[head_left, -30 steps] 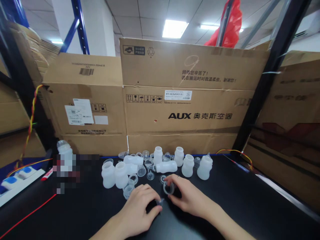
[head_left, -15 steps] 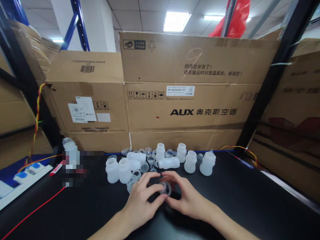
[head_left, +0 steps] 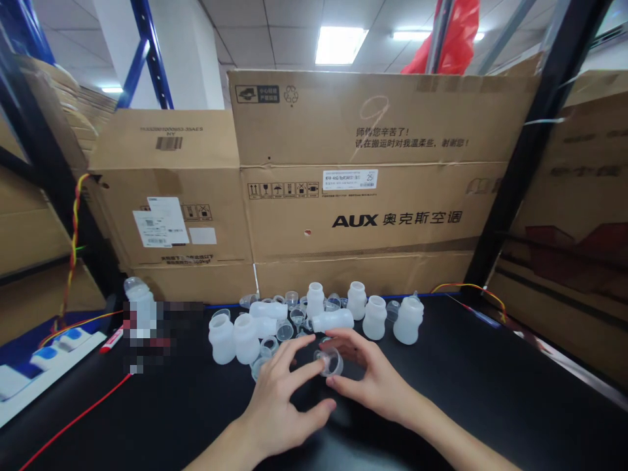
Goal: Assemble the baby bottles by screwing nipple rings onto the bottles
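Resting between both hands (head_left: pixel 324 386): clear ring (head_left: pixel 330 361)

Seven uncapped translucent white bottles (head_left: pixel 375 317) on the black table (head_left: pixel 490 386) — six upright, one lying on its side (head_left: pixel 332 320); one capped bottle (head_left: pixel 137 294) far left; one red marker (head_left: pixel 112 340); two hands — left hand (head_left: pixel 277 405), right hand (head_left: pixel 377 379); small clear parts too cluttered to count

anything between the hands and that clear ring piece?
Nothing visible. The clear ring is already at the fingertips of both the left hand and the right hand, raised off the black table. The bottles stand behind, apart from it.
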